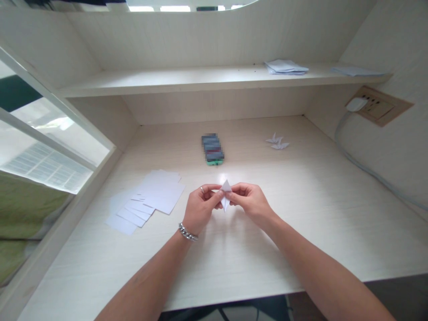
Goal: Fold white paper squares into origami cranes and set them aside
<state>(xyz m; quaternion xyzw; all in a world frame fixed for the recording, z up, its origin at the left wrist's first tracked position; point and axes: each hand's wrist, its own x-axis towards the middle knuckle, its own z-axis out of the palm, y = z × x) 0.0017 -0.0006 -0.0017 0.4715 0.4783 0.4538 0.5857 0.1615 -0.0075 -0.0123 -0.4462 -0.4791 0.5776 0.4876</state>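
A small piece of white paper (226,185), folded into a narrow diamond, is pinched between both hands above the desk. My left hand (202,206), with a ring and a chain bracelet, grips its left side between thumb and fingers. On the opposite side my right hand (251,200) pinches the paper the same way. The thumbs cover its middle, and its pointed ends show above and below. Loose white paper sheets (163,191) lie fanned out to the left of my left hand. Beyond the hands, to the right, sit small folded paper cranes (278,142).
A phone (213,149) with a blurred screen lies beyond the hands on the desk (317,214). Stacked papers (286,67) rest on the shelf (187,80). A white plug (357,104) with a cable (364,169) sits in the right wall's socket. A window frame (56,116) borders the left.
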